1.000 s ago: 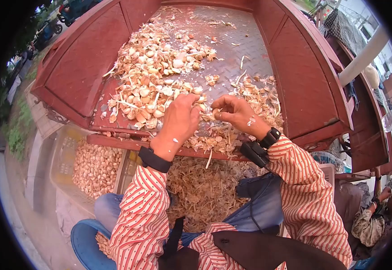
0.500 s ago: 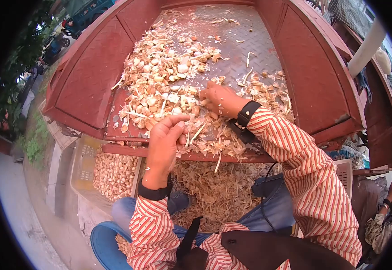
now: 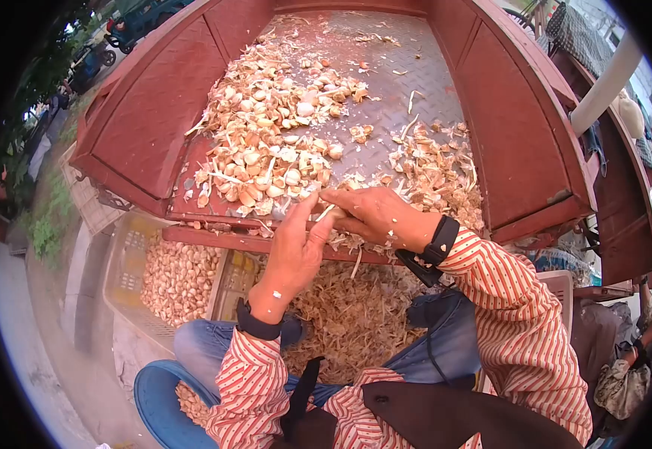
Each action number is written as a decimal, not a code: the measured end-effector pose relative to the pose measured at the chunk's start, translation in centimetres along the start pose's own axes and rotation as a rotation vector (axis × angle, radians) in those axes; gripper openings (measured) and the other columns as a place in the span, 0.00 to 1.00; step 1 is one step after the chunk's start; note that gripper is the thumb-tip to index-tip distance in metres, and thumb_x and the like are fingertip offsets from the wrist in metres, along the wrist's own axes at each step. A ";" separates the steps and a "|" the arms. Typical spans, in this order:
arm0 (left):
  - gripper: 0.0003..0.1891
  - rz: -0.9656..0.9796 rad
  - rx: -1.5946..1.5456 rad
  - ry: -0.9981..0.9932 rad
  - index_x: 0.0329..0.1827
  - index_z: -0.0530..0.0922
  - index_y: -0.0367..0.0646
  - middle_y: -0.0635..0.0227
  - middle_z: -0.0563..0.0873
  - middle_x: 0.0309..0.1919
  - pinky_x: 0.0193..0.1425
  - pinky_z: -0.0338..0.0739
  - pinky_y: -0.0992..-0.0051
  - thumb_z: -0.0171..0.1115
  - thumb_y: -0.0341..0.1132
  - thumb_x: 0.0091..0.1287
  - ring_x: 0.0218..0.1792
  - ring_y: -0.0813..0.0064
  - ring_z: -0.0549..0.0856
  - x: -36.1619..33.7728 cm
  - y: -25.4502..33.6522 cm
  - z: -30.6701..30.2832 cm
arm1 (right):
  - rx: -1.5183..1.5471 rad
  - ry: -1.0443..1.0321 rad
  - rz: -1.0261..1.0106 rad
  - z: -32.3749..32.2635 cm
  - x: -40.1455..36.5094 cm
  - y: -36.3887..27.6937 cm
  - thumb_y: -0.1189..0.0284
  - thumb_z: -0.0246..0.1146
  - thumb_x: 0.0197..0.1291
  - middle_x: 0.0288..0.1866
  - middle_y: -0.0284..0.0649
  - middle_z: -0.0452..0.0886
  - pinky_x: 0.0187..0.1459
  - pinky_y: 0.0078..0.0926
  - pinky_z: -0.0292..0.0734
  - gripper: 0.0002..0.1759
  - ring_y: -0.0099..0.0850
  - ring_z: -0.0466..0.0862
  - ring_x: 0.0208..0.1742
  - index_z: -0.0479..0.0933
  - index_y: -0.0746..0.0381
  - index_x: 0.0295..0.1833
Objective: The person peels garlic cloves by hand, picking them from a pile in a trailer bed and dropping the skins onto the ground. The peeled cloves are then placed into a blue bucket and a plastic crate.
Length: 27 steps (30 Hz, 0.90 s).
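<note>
My left hand (image 3: 296,251) and my right hand (image 3: 382,213) meet over the front edge of the red cart bed (image 3: 386,82). Their fingertips are pinched together around a pale piece of garlic (image 3: 326,212), mostly covered by the fingers. Just beyond them, to the left, spreads a heap of garlic cloves and papery skins (image 3: 255,150). To the right of my fingers lies a smaller pile of loose skins and stems (image 3: 438,168). Flecks of skin cling to both hands.
Below left stands a yellow crate (image 3: 124,280) with separated cloves (image 3: 180,280). A blue bucket (image 3: 154,404) with some cloves is by my left leg. Skins and stems (image 3: 356,322) cover the space between my knees. Another person's arm (image 3: 637,352) shows at far right.
My right hand has drawn back from the garlic on the bed toward me and met my left hand. My left hand has shifted slightly right. Skins where my right hand was are now uncovered.
</note>
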<state>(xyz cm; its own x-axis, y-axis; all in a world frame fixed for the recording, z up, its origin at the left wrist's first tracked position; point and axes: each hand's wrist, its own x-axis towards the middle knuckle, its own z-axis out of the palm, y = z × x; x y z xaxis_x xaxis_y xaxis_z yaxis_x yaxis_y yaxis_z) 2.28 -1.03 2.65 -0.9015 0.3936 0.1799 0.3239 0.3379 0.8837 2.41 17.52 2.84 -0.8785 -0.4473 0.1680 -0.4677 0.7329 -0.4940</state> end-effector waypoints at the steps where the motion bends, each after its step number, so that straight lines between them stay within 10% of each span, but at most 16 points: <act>1: 0.18 -0.038 -0.060 -0.057 0.51 0.73 0.33 0.54 0.82 0.34 0.38 0.74 0.68 0.53 0.40 0.68 0.33 0.64 0.82 0.4 -0.1 1.5 | -0.013 -0.042 0.042 -0.2 -0.2 -0.6 0.72 0.61 0.56 0.35 0.51 0.79 0.35 0.40 0.74 0.25 0.48 0.80 0.36 0.64 0.65 0.59; 8: 0.16 -0.193 -0.420 -0.146 0.40 0.76 0.39 0.76 0.78 0.24 0.22 0.63 0.87 0.48 0.44 0.72 0.23 0.89 0.72 1.1 -1.6 3.1 | 0.163 0.057 -0.038 0.0 -1.4 0.5 0.72 0.62 0.54 0.31 0.47 0.79 0.33 0.39 0.74 0.31 0.47 0.80 0.32 0.58 0.64 0.63; 16: 0.12 -0.326 -0.954 -0.081 0.40 0.75 0.43 0.79 0.75 0.26 0.22 0.62 0.89 0.49 0.42 0.72 0.21 0.90 0.69 0.0 0.4 4.1 | -0.079 0.278 -0.334 0.1 -1.5 -0.5 0.75 0.59 0.55 0.32 0.46 0.77 0.33 0.34 0.74 0.14 0.42 0.80 0.33 0.69 0.65 0.47; 19: 0.12 -0.364 -1.091 -0.076 0.44 0.74 0.41 0.78 0.76 0.27 0.21 0.60 0.90 0.50 0.40 0.72 0.21 0.90 0.68 -0.6 0.2 4.7 | 0.196 0.174 -0.016 -0.9 -1.9 -1.4 0.76 0.56 0.56 0.31 0.46 0.77 0.33 0.31 0.74 0.10 0.42 0.80 0.32 0.69 0.64 0.45; 23: 0.13 -0.368 -1.259 -0.183 0.50 0.73 0.36 0.74 0.78 0.31 0.24 0.64 0.90 0.50 0.37 0.71 0.25 0.88 0.73 -1.0 -0.6 4.3 | 0.375 0.532 0.118 -0.8 -0.2 0.5 0.69 0.58 0.56 0.24 0.48 0.77 0.30 0.41 0.71 0.13 0.46 0.80 0.29 0.68 0.64 0.44; 27: 0.12 -0.213 -0.768 -0.088 0.50 0.74 0.36 0.69 0.80 0.34 0.35 0.73 0.82 0.51 0.35 0.71 0.32 0.81 0.78 -1.2 -0.2 3.8 | -0.429 0.181 0.284 -2.0 -1.5 3.6 0.67 0.58 0.58 0.34 0.45 0.75 0.37 0.37 0.74 0.11 0.42 0.79 0.34 0.75 0.61 0.43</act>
<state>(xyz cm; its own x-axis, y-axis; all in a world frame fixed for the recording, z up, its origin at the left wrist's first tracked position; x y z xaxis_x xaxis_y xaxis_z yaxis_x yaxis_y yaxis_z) 4.33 1.69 0.59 -0.8854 0.4637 -0.0324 -0.1695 -0.2572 0.9514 1.83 21.84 2.47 -0.9610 -0.1337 0.2421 -0.1744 0.9724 -0.1553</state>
